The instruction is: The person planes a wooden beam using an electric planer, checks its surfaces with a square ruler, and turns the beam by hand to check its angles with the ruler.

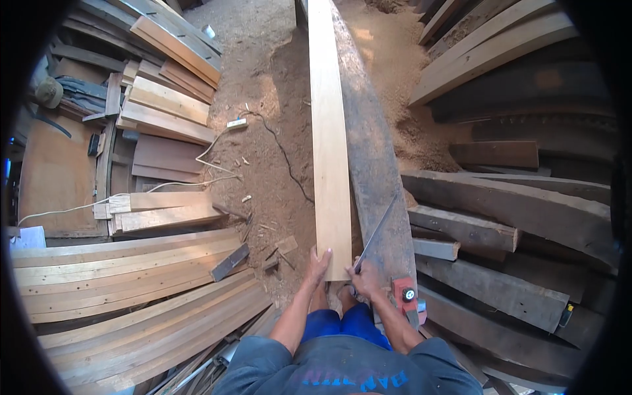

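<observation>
A long pale planed board [329,145] stretches away from me, its near end just in front of my legs. My left hand [320,264] is closed on the board's left edge near that end, thumb on top. At the right corner of the same end is my right hand [364,277], wrapped round the dark grip of a long, thin metal blade [380,229]. The blade slants forward and right over a grey, worn bench plank [378,158]; whether it is toothed I cannot make out. A red power tool [403,289] with a black knob sits right of my right hand.
Stacked planks [131,270] line the left side, and heavy beams [507,197] lie to the right. A white power strip [237,123] with cables rests on the dusty floor [263,164]. Sawdust [421,138] is heaped beyond the bench plank.
</observation>
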A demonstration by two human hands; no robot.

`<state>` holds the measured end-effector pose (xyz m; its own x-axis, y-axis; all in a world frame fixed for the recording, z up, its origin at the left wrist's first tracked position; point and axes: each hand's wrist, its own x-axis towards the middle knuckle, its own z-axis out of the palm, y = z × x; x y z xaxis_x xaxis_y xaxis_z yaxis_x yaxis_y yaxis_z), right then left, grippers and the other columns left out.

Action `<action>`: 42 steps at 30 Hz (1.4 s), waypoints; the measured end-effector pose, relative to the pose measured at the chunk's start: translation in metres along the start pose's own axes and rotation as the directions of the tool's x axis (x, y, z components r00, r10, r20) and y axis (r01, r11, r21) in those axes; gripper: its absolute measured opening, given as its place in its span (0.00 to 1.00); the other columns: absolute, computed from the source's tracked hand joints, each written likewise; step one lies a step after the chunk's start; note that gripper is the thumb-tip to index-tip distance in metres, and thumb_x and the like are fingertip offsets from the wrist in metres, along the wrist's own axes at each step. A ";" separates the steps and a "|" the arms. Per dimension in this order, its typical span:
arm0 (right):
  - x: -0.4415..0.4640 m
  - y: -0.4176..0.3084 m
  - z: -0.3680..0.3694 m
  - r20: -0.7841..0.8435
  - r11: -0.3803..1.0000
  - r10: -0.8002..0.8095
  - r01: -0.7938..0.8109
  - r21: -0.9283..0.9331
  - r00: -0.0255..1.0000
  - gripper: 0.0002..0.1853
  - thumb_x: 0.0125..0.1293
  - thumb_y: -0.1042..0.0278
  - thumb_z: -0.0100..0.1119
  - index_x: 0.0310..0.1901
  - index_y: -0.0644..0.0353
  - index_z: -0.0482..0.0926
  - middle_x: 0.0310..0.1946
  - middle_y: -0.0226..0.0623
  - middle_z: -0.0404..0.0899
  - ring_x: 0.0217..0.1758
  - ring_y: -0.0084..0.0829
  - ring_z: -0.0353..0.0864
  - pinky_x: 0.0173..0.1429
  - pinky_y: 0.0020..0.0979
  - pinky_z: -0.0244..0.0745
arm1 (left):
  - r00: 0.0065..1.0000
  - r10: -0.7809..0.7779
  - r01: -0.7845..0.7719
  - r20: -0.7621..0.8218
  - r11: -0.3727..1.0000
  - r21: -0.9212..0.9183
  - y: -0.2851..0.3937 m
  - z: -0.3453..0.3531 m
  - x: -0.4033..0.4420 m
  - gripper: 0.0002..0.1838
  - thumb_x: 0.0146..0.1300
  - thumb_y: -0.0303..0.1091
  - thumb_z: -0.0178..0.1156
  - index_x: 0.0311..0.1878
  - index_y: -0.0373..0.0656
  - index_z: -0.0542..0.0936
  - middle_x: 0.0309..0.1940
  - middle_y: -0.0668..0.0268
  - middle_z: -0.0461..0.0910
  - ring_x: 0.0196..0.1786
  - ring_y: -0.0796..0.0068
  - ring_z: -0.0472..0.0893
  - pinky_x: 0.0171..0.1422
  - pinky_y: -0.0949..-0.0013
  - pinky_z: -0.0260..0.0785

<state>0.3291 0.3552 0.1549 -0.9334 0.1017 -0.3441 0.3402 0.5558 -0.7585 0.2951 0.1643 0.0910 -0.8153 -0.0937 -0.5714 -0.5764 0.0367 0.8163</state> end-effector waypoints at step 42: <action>-0.090 -0.381 -0.290 -0.417 0.581 -0.638 0.760 0.289 0.647 0.26 0.79 0.40 0.51 0.40 0.60 0.75 0.48 0.33 0.75 0.46 0.24 0.68 0.53 0.30 0.64 | 0.146 0.831 0.697 0.538 0.299 -0.651 0.532 -0.012 -0.224 0.34 0.73 0.53 0.62 0.75 0.47 0.70 0.68 0.53 0.77 0.68 0.51 0.79 0.72 0.35 0.70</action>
<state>0.2498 0.3735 0.6355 -0.8685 0.0554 0.4926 -0.4790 0.1618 -0.8628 0.1713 0.1932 0.6543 -0.6274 0.5517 0.5496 -0.7048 -0.7025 -0.0994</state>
